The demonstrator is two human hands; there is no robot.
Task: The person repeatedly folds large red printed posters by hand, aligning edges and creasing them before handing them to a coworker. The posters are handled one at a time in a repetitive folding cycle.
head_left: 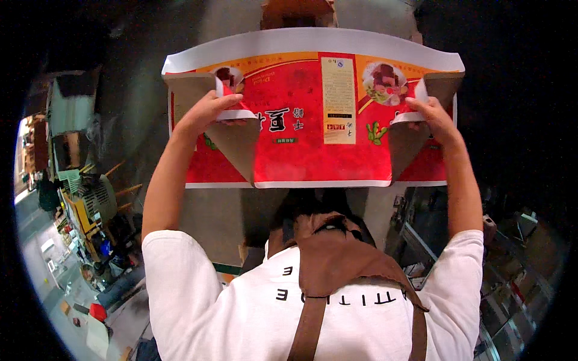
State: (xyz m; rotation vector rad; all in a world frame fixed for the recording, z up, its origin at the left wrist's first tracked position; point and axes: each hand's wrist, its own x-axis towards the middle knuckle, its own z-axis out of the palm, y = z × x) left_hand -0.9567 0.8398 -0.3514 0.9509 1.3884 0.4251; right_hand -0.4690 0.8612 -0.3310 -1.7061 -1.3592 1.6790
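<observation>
A large red and yellow printed cardboard sheet (337,162) with white borders is held out in front of me. It carries food pictures, a pale yellow text panel and dark lettering, which appear upside down. My left hand (218,108) is closed on the sheet left of its middle, thumb on top, where the sheet bends up and shows its grey-brown back. On the other side my right hand (435,117) grips it likewise, fingers mostly hidden beneath a curled fold. Between the hands the printed middle sags toward me.
A brown cardboard piece (298,15) lies beyond the sheet's far edge. At the left, tools and mixed clutter (90,222) crowd the floor, with a red object (98,311) lower down. Metal rails (421,243) run along the right side. My brown apron (343,259) hangs close below the sheet.
</observation>
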